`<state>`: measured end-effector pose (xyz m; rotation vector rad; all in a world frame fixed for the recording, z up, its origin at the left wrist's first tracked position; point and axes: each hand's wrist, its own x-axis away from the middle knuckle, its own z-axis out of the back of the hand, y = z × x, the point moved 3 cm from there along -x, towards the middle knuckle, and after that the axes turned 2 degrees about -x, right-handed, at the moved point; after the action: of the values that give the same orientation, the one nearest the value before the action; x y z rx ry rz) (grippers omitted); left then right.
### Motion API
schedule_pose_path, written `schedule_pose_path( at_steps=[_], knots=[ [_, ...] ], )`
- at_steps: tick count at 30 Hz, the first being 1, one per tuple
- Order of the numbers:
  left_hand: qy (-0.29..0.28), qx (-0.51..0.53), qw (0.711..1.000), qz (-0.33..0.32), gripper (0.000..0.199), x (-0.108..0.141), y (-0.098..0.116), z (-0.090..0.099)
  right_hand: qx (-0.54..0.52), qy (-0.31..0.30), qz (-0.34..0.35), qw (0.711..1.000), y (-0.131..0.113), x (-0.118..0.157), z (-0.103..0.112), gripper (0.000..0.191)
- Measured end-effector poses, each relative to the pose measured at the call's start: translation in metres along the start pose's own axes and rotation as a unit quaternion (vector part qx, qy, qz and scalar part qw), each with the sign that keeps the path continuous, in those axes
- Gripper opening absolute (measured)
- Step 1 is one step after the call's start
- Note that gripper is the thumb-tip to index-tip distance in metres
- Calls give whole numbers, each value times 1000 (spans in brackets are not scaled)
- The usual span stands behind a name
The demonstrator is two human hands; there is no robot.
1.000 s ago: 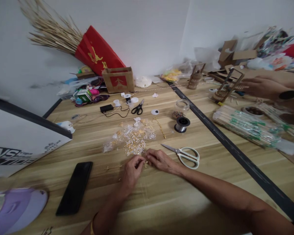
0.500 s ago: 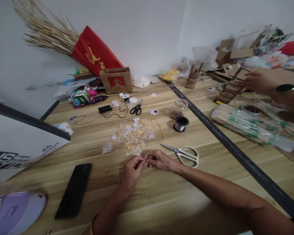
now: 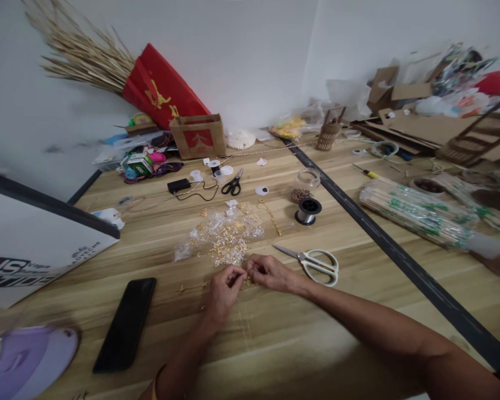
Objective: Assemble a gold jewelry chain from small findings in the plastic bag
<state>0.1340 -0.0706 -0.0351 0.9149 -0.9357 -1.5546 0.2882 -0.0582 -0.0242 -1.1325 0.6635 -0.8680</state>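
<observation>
My left hand (image 3: 225, 290) and my right hand (image 3: 271, 273) meet over the wooden table, fingertips pinched together and almost touching. What they pinch is too small to make out. Small gold pieces (image 3: 248, 282) show just under the right fingers, and a faint thin line (image 3: 244, 329) runs down the table below the hands. Beyond my fingers spreads a pile of gold and silver beads and findings (image 3: 229, 244), partly on clear plastic bags. White-handled scissors (image 3: 320, 265) lie right of my right hand. A gold chain (image 3: 270, 216) lies behind the pile.
A wire spool (image 3: 308, 211) and a glass jar of beads (image 3: 305, 186) stand behind the scissors. Black scissors (image 3: 232, 184) lie farther back. At left lies a black phone (image 3: 125, 325). Bagged sticks (image 3: 416, 211) and a woven basket (image 3: 475, 139) are at right.
My hands stay pinched in nearly the same place. At right, the co-worker's hand with a watch has left the view, and the woven basket has moved right, towards the edge.
</observation>
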Motion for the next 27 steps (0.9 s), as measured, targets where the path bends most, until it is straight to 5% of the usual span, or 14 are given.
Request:
schedule_pose_path(
  at_steps=[22, 27],
  knots=[
    [12, -21, 999, -26, 9, 4, 5, 7, -124, 13, -49, 991, 4, -3, 1, 18],
    [12, -23, 996, -81, 10, 3, 12, 8, -121, 22, -56, 991, 4, -3, 3, 15]
  ],
)
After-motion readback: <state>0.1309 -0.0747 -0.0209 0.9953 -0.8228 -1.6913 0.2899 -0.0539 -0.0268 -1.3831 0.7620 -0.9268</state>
